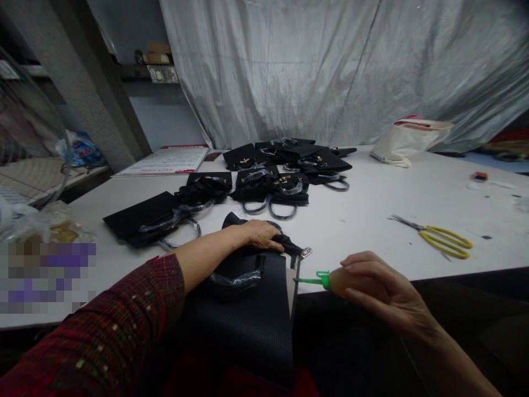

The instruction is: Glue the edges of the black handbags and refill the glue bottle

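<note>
A black handbag (248,314) with a plastic-wrapped handle lies at the table's front edge, partly over my lap. My left hand (262,236) is closed on dark material at its upper part; the fingertips are partly hidden. Near them a zipper end with a metal pull (306,252) sticks out. Along the bag's right side a beige inner strip (291,286) shows. In my right hand (378,286) is a squeeze glue bottle (345,282) with amber contents, held sideways. Its green nozzle tip points left, right at the beige strip; whether it touches I cannot tell.
Several black handbags (256,184) with wrapped handles lie across the white table (363,220). Yellow-handled scissors (446,240) rest at the right, beyond my right hand. A cream cloth bag (409,140) sits at the back right, a printed board (163,160) at the back left.
</note>
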The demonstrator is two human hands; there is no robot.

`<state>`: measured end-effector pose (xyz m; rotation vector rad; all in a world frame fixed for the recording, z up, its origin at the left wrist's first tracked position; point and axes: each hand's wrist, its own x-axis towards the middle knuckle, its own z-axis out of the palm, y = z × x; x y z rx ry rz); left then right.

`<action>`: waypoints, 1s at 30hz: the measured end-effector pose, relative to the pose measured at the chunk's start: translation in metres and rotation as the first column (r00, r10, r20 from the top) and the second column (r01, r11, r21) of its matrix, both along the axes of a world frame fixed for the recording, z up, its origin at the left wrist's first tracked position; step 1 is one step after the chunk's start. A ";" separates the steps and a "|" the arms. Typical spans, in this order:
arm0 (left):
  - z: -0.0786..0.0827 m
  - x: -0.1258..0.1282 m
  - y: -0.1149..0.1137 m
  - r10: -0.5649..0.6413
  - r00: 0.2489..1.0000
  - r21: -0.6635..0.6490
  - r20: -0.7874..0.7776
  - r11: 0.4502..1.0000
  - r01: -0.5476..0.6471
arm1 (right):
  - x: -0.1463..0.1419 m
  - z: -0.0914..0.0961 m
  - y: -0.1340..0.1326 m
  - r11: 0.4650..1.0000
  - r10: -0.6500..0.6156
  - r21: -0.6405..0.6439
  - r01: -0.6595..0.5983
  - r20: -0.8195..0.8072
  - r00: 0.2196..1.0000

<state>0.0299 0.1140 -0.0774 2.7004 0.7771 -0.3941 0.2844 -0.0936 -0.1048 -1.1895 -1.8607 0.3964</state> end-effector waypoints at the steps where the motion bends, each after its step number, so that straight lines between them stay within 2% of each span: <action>1: 0.000 0.000 0.000 -0.001 1.000 0.000 0.000 1.000 0.001 | -0.001 0.000 -0.001 1.000 0.017 -0.013 -0.017 0.007 1.000; 3: 0.000 0.000 0.000 -0.001 1.000 0.002 0.001 1.000 0.001 | -0.001 0.000 -0.002 0.999 0.033 -0.017 -0.033 0.020 0.999; 7: -0.001 0.000 0.001 0.004 1.000 0.010 -0.004 1.000 -0.004 | -0.003 -0.001 -0.002 0.998 -0.037 0.061 0.034 0.034 0.999; 13: 0.000 0.000 0.000 0.007 1.000 0.011 -0.010 1.000 -0.007 | -0.004 0.001 -0.011 0.995 0.081 -0.061 -0.081 -0.011 0.997; 18: 0.000 0.001 0.000 0.016 1.000 0.003 -0.016 1.000 -0.016 | -0.008 0.003 -0.015 1.000 0.011 0.006 -0.011 -0.024 1.000; 22: 0.000 0.002 0.001 0.018 1.000 0.000 -0.022 1.000 -0.018 | -0.009 0.001 -0.021 0.995 0.092 -0.042 -0.093 -0.015 0.996; 27: -0.001 0.002 0.002 0.021 0.999 0.008 -0.025 1.000 -0.021 | -0.011 -0.002 -0.030 0.999 0.046 0.005 -0.046 0.021 0.999; 30: -0.001 0.001 0.001 0.013 1.000 0.003 -0.024 1.000 -0.012 | -0.014 0.001 -0.035 0.992 0.119 -0.052 -0.117 0.025 0.993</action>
